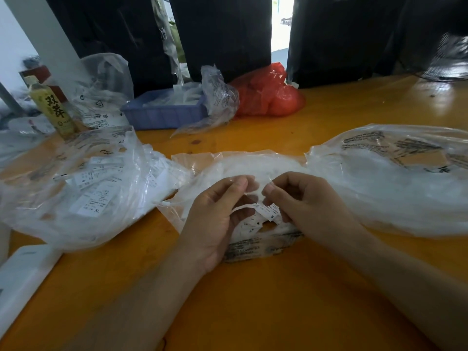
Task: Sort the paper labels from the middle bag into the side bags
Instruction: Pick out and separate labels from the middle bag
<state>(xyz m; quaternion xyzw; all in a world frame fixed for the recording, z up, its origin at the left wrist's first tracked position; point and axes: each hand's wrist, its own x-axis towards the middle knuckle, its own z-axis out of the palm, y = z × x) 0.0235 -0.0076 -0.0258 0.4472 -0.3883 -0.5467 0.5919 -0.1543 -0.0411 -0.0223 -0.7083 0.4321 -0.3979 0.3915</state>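
A clear middle bag [253, 165] lies on the orange table, its mouth toward me. Both hands are at its opening. My left hand [215, 219] curls its fingers round a small bunch of white paper labels, one marked M [254, 224]. My right hand [306, 201] pinches a label marked S [271, 211] between thumb and fingers. The left side bag [83, 183] holds several white labels, one marked XL. To the right lies the other side bag [395, 178], clear plastic with black print; what is inside it looks white and blurred.
At the back stand a blue plastic tray [162, 112], a crumpled clear bag [217, 97], a red plastic bag [268, 95] and a yellow-labelled bottle [50, 105]. A white flat object [22, 277] lies at the near left edge. Dark cloth hangs behind the table.
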